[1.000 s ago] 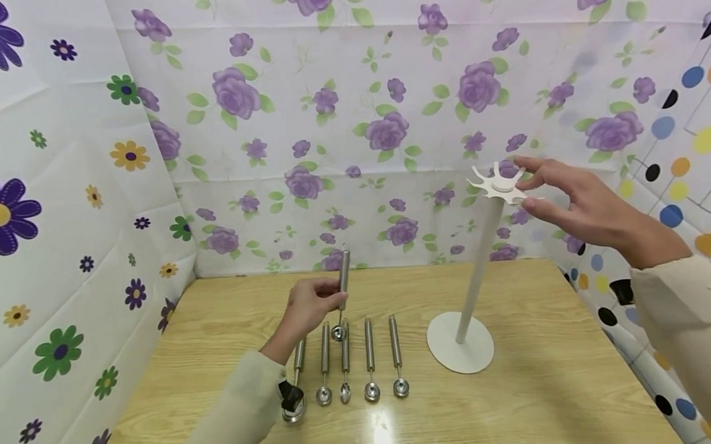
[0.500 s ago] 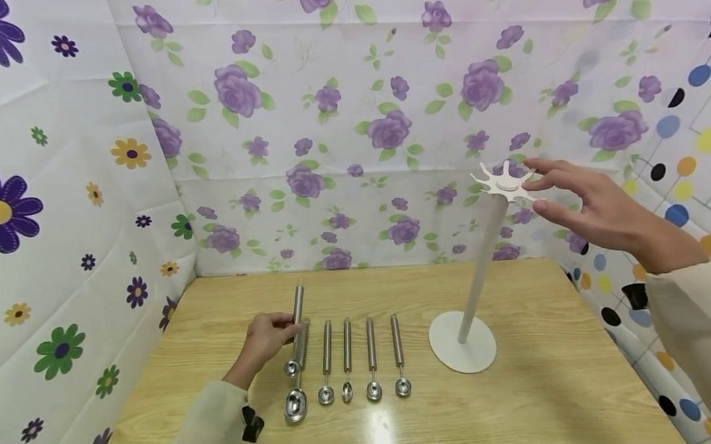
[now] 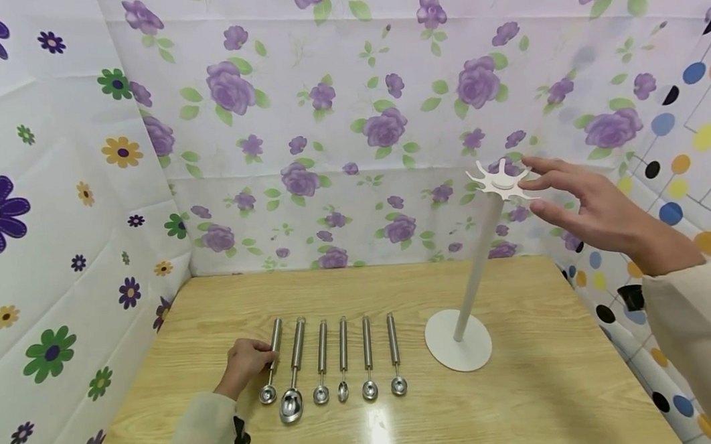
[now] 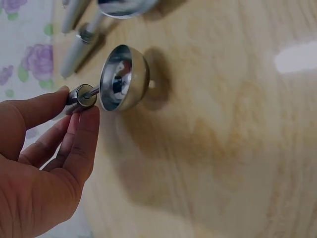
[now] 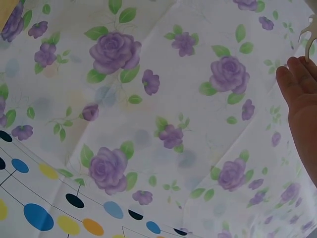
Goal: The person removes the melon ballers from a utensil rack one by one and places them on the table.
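Note:
At the far left of the row, my left hand pinches the steel handle of a melon baller between thumb and fingers. In the left wrist view, the fingers of the left hand hold the handle end nearest the round, hollow bowl. A white stand with a pronged hook top rises from a round base on the right. My right hand is at this top with thumb and fingers apart, fingertips at the prongs; whether they touch cannot be told. The right wrist view shows the right hand partly.
To the right of the held piece lie a larger oval scoop and several smaller steel tools, including a narrow-bowled one and a round-bowled one. They lie side by side on the wooden table. Patterned cloth walls stand around it.
My left hand has carried the melon baller left and down, from above the row to its left end on the table. The right hand stays at the stand's top.

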A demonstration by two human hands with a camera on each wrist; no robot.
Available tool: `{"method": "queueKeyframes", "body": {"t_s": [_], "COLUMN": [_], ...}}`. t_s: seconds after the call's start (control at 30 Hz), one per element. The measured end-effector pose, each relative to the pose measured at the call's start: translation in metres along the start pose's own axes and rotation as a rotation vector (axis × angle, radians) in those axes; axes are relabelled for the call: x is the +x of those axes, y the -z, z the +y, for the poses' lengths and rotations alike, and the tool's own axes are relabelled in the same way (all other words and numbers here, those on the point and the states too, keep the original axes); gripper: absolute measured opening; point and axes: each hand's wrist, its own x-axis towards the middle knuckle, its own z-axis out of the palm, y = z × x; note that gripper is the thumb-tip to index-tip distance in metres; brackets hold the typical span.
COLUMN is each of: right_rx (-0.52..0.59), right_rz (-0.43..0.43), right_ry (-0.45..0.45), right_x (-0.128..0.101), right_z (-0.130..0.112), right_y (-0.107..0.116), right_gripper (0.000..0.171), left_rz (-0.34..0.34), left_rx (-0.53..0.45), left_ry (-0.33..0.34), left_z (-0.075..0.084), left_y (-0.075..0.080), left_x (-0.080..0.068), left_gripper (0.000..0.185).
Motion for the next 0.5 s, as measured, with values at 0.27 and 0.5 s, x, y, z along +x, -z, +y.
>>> {"method": "queueKeyframes", "body": {"t_s": [0.27,0.5], "right_rx": [0.0,0.004], "right_rz": [0.001,-0.022], "right_ry": [-0.008,-0.028], "right_x": [-0.0018,-0.0008], "right_z": [0.0016,0.0036], "right_y": [0.0011,-0.0029], "right_gripper": [0.034,0.037], "left_rz": [-0.015,-0.025], "left_rx": [0.029,0.093], "left_ry": [0.045,0.06], "left_z": [-0.0087,-0.0112], "left_y": [-0.0021,-0.0001], "left_x": [0.0037,0.0044], "left_gripper": [0.015,0.017]}}
